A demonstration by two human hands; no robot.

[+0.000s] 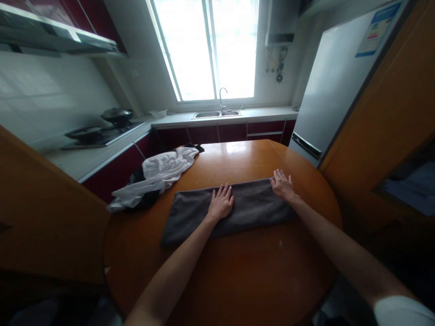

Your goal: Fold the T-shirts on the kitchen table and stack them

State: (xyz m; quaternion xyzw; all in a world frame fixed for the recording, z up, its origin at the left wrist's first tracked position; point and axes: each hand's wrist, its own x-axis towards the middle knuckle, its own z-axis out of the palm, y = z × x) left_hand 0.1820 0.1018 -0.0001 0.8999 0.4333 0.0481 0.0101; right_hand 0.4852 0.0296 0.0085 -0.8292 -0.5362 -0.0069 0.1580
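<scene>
A dark grey cloth (251,203), folded into a long flat strip, lies across the middle of the wooden table (238,276). What kind of garment or textile it is, I cannot tell. My left hand (221,202) rests flat on the cloth near its middle, fingers spread and palm down. At the cloth's far right corner lies my right hand (282,185), its fingers stretched out over the edge. Neither hand grips anything. Part of the cloth is hidden under both hands and the left forearm.
White and black clothes (166,170) lie in a loose heap at the table's left edge. Beyond the table are a counter with a sink (217,114) and, at left, a stove with a lidded pan (117,115). A fridge (335,86) stands at right.
</scene>
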